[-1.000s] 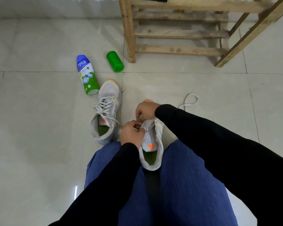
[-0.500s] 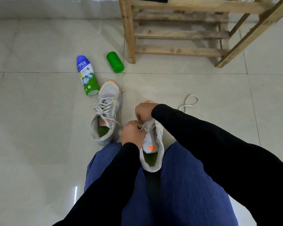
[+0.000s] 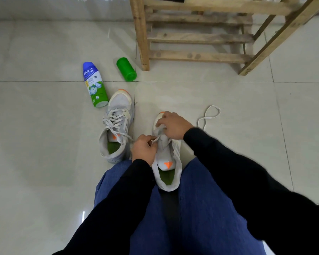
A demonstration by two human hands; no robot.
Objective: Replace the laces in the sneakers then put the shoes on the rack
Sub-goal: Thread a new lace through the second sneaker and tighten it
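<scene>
A grey sneaker (image 3: 166, 162) with an orange tongue mark and green insole stands on the floor between my knees, toe pointing away. My left hand (image 3: 143, 150) pinches a white lace end beside the shoe's left eyelets. My right hand (image 3: 173, 126) curls over the shoe's front, fingers at the lower eyelets. The lace's other end (image 3: 209, 115) loops on the tiles to the right. A second, fully laced grey sneaker (image 3: 116, 126) stands to the left.
A wooden shoe rack (image 3: 197, 37) stands on the tiled floor ahead. A blue and green powder bottle (image 3: 95, 84) and a green cap (image 3: 126, 71) lie left of the rack's leg. My blue-trousered legs fill the bottom of the view.
My left hand has drawn the lace end slightly out to the left and back. My right hand has shifted forward over the toe of the shoe.
</scene>
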